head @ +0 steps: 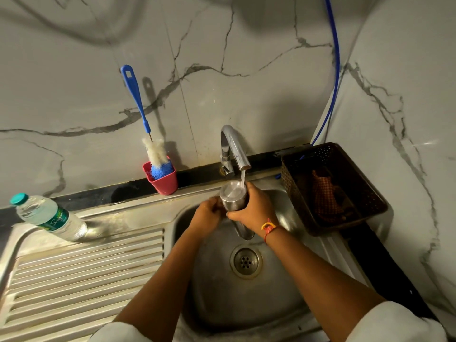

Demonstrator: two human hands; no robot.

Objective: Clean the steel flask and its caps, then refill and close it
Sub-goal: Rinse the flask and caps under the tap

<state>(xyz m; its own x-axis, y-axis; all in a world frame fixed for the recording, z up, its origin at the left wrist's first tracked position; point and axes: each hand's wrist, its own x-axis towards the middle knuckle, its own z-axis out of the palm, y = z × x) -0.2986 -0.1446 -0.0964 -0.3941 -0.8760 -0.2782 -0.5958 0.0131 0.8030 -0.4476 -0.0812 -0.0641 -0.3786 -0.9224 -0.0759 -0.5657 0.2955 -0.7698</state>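
Got my right hand (255, 209) wrapped round the shiny cylindrical steel flask (233, 195) under the running chrome tap (233, 146), left hand (207, 214) gripping its side.

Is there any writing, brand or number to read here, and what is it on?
Green label of the plastic water bottle: white script lettering, too blurred to read.
No text shows on the steel flask, the bottle brush, the red cup or the basket.
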